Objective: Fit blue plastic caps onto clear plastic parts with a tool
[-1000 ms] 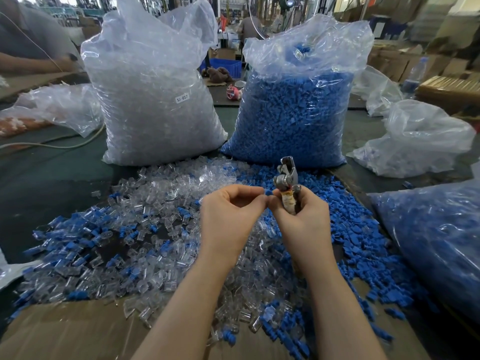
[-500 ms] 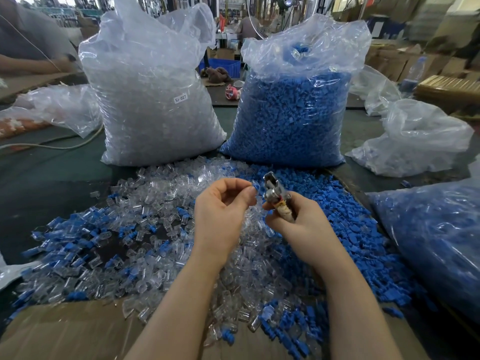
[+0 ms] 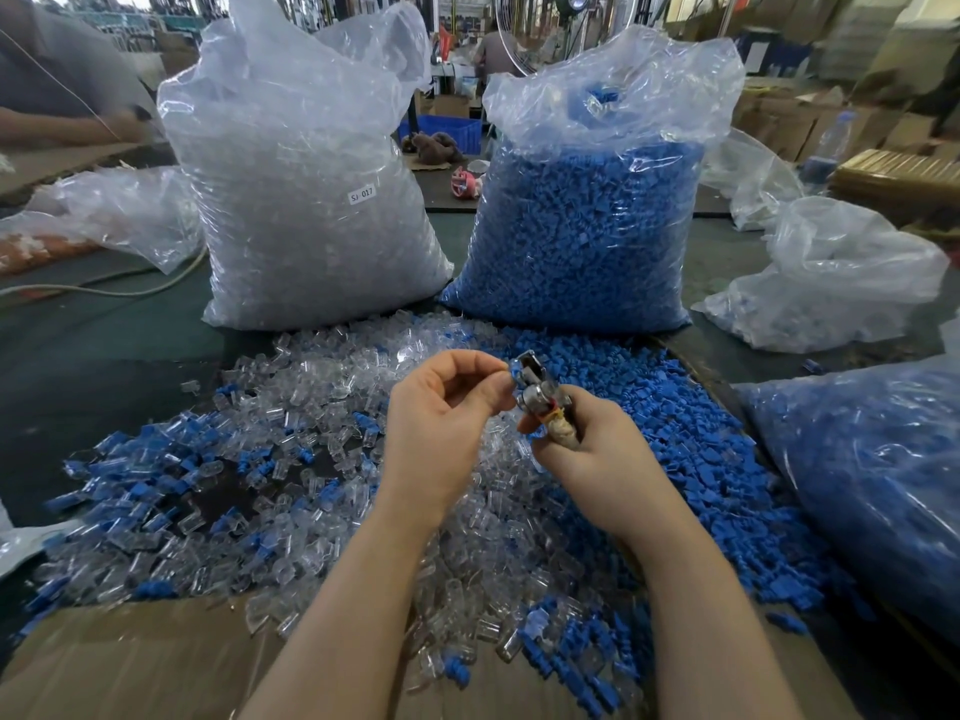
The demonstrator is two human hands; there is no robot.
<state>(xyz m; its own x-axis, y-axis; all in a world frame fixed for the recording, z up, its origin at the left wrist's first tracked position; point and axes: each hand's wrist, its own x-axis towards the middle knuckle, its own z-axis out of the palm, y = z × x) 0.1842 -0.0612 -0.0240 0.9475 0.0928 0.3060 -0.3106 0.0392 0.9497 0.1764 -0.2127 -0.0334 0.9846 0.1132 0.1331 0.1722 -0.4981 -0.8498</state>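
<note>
The metal tool (image 3: 535,389) is gripped in the right hand (image 3: 597,449), its head tilted toward the left hand (image 3: 441,423), whose fingers (image 3: 488,392) curl in a pinch at the tool's tip; what they hold is too small to tell. Below, clear parts (image 3: 322,449) and blue caps (image 3: 675,433) are heaped mid-surface, before two bags (image 3: 311,200) at the far edge.

Bright, even daylight; wide-angle edge bending; background blurred; glare on bags (image 3: 322,189).
</note>
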